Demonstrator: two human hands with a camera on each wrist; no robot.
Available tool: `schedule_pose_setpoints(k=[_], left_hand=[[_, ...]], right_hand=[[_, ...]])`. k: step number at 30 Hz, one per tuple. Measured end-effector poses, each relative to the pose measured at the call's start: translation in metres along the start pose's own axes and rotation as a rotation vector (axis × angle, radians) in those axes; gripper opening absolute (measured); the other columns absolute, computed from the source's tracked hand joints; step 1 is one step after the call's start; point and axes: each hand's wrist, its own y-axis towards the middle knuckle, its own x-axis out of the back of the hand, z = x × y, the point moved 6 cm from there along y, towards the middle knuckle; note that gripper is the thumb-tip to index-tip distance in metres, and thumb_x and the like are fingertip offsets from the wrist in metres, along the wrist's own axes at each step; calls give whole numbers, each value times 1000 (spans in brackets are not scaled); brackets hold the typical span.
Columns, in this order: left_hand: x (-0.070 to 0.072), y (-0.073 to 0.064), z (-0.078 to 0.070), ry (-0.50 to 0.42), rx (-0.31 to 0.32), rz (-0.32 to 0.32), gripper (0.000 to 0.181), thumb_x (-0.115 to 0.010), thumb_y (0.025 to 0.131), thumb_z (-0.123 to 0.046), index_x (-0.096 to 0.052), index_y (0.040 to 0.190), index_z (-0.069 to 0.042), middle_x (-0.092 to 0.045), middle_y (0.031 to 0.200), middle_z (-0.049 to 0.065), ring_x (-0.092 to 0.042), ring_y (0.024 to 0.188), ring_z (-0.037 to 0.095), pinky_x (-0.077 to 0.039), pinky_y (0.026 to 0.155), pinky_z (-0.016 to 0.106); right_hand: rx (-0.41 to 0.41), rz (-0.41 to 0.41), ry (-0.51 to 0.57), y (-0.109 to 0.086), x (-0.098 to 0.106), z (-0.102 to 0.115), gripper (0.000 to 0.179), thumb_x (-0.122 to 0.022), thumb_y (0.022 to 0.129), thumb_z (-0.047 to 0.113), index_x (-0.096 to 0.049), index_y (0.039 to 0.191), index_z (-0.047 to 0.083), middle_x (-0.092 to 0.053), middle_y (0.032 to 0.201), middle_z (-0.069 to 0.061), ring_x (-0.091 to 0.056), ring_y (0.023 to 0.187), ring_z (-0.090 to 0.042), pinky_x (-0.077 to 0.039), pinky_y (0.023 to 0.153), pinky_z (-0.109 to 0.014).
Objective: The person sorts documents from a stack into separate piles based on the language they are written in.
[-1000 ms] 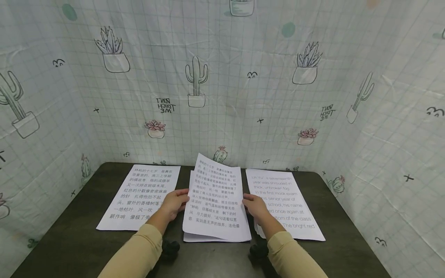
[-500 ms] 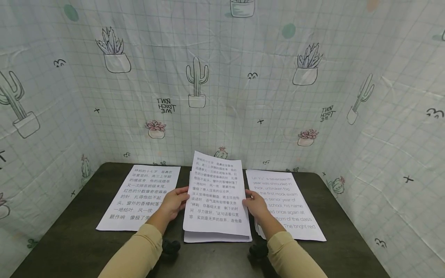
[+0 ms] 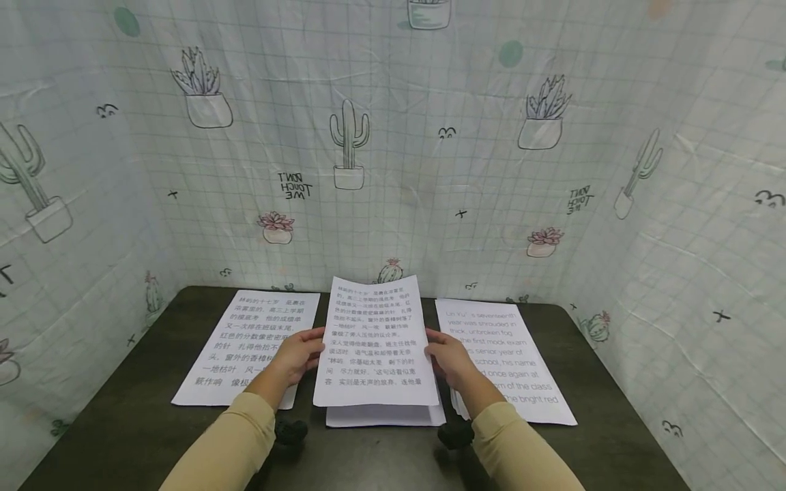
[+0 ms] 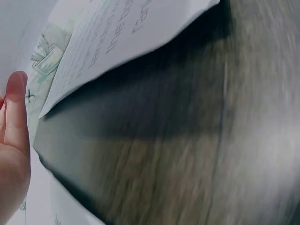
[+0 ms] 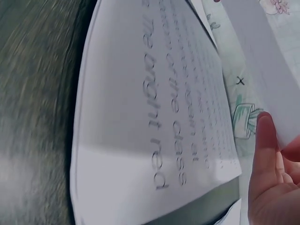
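Observation:
My left hand and right hand pinch opposite side edges of a sheet of paper printed with Chinese text. It is tilted, its far edge raised. Beneath it lies the middle paper stack, mostly hidden in the head view; the right wrist view shows English print on that stack's top sheet, whose near corner also appears as a sheet in the left wrist view. Fingers of my left hand and the thumb of my right hand stand at the frame edges.
A Chinese-printed paper stack lies to the left, partly under my left wrist. To the right is an English-printed paper stack, overlapped by my right hand. The dark table meets a cactus-patterned cloth behind and at both sides.
The held sheet has shifted left, away from its skewed position, and now sits squarer to me. Its top corner has come down. Both hands moved left with it, the left hand more.

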Motion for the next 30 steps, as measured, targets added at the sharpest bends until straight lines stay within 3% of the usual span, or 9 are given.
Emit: schedule_pose_setpoints(k=[3,7,14,21,30], left_hand=[[9,1,0,-2,6,-15,49,-52,91,5,-47,140,5,-62,129,22,-67,81,8,-56,70,22],[20,0,-3,6,12,-34,49,-53,91,5,-48,140,4,-66,124,18,-67,77,6,-55,66,20],[39,-4,-9,36,3,-43,50,-51,93,2,-45,143,2,-61,132,21,-68,80,6,-57,69,20],[61,-10,-11,68,10,-66,51,-52,94,0,-44,144,1,-67,121,11,-67,80,4,-56,68,20],[89,-14,-14,117,6,-102,51,-51,95,-1,-42,145,2,-63,131,17,-66,80,3,-56,69,20]], right_hand=[[8,17,24,0,-6,4,53,-50,90,-1,-48,143,3,-62,122,-20,-63,83,-15,-53,70,-26],[20,50,28,1,-16,8,52,-49,91,-1,-47,143,3,-62,123,-21,-67,87,-17,-55,73,-29],[33,76,13,4,-34,14,50,-51,92,1,-49,142,4,-65,120,-20,-69,88,-19,-58,76,-33],[48,111,28,2,-56,18,52,-51,91,0,-48,142,3,-64,120,-20,-69,90,-21,-59,78,-35],[58,136,5,-3,-84,26,52,-53,91,1,-47,143,3,-64,122,-19,-68,96,-24,-58,82,-38]])
